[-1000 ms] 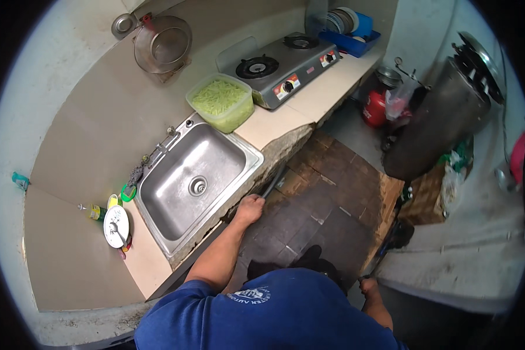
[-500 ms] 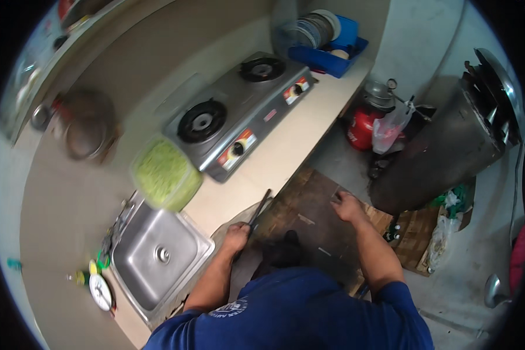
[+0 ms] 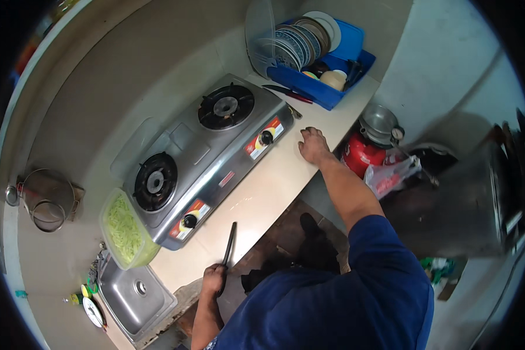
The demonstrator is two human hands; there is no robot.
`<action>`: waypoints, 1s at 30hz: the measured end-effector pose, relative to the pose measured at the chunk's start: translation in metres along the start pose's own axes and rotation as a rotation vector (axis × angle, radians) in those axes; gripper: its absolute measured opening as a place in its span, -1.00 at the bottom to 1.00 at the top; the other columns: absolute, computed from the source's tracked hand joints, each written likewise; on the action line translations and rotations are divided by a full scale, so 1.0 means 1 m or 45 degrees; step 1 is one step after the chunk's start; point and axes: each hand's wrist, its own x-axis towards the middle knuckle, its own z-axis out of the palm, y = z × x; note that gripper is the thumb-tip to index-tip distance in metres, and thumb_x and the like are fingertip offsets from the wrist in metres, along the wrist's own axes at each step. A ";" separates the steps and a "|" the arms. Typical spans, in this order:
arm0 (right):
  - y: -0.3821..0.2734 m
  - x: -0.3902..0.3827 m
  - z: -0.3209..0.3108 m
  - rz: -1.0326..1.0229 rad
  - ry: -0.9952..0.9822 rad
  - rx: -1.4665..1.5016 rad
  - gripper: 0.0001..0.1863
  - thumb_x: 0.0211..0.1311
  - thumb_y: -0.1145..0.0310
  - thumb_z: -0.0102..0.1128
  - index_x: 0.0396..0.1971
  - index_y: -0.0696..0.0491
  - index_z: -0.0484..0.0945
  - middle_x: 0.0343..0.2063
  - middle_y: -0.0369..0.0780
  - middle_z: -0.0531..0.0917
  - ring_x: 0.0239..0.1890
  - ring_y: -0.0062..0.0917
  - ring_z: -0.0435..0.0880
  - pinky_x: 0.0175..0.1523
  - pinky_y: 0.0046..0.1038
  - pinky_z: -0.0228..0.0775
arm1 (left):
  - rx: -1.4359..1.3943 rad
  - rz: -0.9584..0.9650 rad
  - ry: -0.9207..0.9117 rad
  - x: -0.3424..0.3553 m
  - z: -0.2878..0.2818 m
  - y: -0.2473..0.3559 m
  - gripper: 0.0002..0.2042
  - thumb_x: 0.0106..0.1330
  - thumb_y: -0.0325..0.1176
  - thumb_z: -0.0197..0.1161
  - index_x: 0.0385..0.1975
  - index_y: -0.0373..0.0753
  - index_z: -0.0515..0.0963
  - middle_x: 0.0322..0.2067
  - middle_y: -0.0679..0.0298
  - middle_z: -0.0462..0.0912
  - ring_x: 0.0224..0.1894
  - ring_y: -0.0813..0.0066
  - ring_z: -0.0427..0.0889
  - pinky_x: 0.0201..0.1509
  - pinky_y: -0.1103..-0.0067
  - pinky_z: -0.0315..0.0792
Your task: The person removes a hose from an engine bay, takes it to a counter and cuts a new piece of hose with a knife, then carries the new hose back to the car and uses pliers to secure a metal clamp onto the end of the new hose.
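Note:
My left hand (image 3: 214,279) is closed around a long, slim dark tool (image 3: 231,242), one end pointing up over the counter's front edge. Whether it is a knife or tongs I cannot make out. My right hand (image 3: 314,146) is stretched over the pale counter (image 3: 256,192), near its front edge and just right of the stove. Its fingers are partly bent and apart, with nothing seen in them. Beyond that hand, a knife (image 3: 289,93) with a dark blade and red handle lies between the two-burner gas stove (image 3: 216,151) and the blue dish rack (image 3: 309,84).
Plates (image 3: 300,44) stand in the rack. A plastic tub (image 3: 125,230) of shredded green vegetable sits left of the stove, by the steel sink (image 3: 128,297). Below the counter's right end are a red gas cylinder (image 3: 359,153), a pot (image 3: 379,125) and a plastic bag (image 3: 394,175). A large dark drum (image 3: 449,210) stands at right.
My view and body have shifted toward the stove's right end. My right hand has moved from above the floor to over the counter. The left still grips the dark tool.

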 end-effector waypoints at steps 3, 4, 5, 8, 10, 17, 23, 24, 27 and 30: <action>0.025 0.072 0.002 0.014 -0.047 0.011 -0.51 0.21 0.27 0.09 0.13 0.11 0.38 0.16 -0.04 0.36 0.22 -0.17 0.32 0.29 -0.23 0.21 | -0.124 -0.197 0.033 -0.001 0.021 0.024 -0.72 0.15 -0.29 0.03 -0.42 -0.38 0.60 -0.65 0.27 0.52 -0.57 0.48 0.48 -0.44 0.55 0.37; 0.035 0.093 0.003 -0.006 -0.067 0.019 -0.51 0.21 0.27 0.09 0.13 0.11 0.38 0.16 -0.04 0.36 0.22 -0.17 0.32 0.29 -0.23 0.21 | -0.126 -0.223 0.046 -0.001 0.026 0.034 -0.72 0.15 -0.29 0.03 -0.42 -0.38 0.60 -0.65 0.27 0.52 -0.56 0.48 0.48 -0.44 0.55 0.37; 0.041 0.111 0.003 -0.006 -0.125 -0.018 -0.52 0.22 0.27 0.08 0.14 0.11 0.38 0.17 -0.04 0.36 0.23 -0.17 0.32 0.29 -0.23 0.21 | -0.233 -0.309 0.115 -0.004 0.032 0.043 -0.73 0.15 -0.29 0.03 -0.43 -0.37 0.59 -0.66 0.30 0.50 -0.60 0.52 0.43 -0.48 0.57 0.34; 0.055 0.160 0.007 -0.040 -0.160 -0.064 -0.52 0.24 0.29 0.05 0.15 0.10 0.36 0.18 -0.03 0.34 0.24 -0.13 0.30 0.29 -0.22 0.20 | -0.631 -0.767 0.280 0.001 0.049 0.063 -0.76 0.17 -0.32 0.03 -0.43 -0.36 0.58 -0.69 0.34 0.47 -0.67 0.60 0.38 -0.57 0.62 0.27; 0.068 0.185 0.012 -0.044 -0.211 -0.053 -0.50 0.24 0.30 0.03 0.18 0.09 0.33 0.18 -0.01 0.33 0.25 -0.10 0.28 0.30 -0.21 0.19 | -0.825 -0.884 0.273 0.001 0.057 0.076 -0.78 0.19 -0.34 0.03 -0.40 -0.36 0.57 -0.70 0.36 0.45 -0.69 0.64 0.36 -0.62 0.66 0.22; 0.044 0.201 0.022 -0.076 -0.380 -0.219 -0.44 0.15 0.39 0.08 0.21 0.07 0.30 0.08 -0.05 0.47 0.14 -0.12 0.46 0.21 -0.22 0.32 | -0.663 -0.732 0.273 -0.013 0.084 0.087 -0.78 0.24 -0.36 0.00 -0.33 -0.37 0.54 -0.72 0.39 0.42 -0.72 0.63 0.36 -0.66 0.64 0.21; 0.118 0.218 0.083 -0.802 0.155 -0.319 -0.53 0.16 0.25 0.03 0.07 0.11 0.46 0.02 0.01 0.55 0.04 -0.15 0.54 0.11 -0.22 0.38 | 0.629 0.555 0.291 -0.005 0.091 0.019 -0.84 0.15 -0.43 0.08 -0.35 -0.29 0.57 -0.59 0.14 0.56 -0.50 0.20 0.55 -0.43 0.37 0.43; 0.092 0.204 0.076 -0.112 -0.208 0.374 -0.57 0.24 0.19 -0.02 0.03 0.11 0.46 0.00 0.02 0.55 0.02 -0.25 0.55 0.04 -0.27 0.39 | 0.328 -0.214 0.165 -0.005 0.087 0.055 -0.84 0.12 -0.38 0.09 -0.41 -0.29 0.56 -0.54 0.07 0.57 -0.43 0.04 0.54 -0.37 0.26 0.41; 0.077 0.144 0.059 -0.370 -0.054 0.675 -0.55 0.31 0.30 -0.02 0.18 0.07 0.31 -0.14 -0.07 0.59 -0.11 -0.26 0.58 -0.03 -0.32 0.40 | -0.601 -0.954 0.388 0.008 0.070 0.116 -0.67 0.29 -0.17 0.05 -0.44 -0.34 0.58 -0.63 0.30 0.49 -0.58 0.56 0.41 -0.51 0.56 0.29; -0.001 0.058 -0.016 -0.193 -0.426 0.984 -0.40 0.26 0.41 0.05 0.31 0.08 0.17 -0.14 -0.18 0.59 -0.18 -0.48 0.59 -0.10 -0.46 0.44 | -0.766 -1.009 0.573 -0.009 0.083 0.096 -0.73 0.19 -0.24 0.13 -0.39 -0.36 0.60 -0.56 0.24 0.56 -0.54 0.52 0.47 -0.45 0.55 0.35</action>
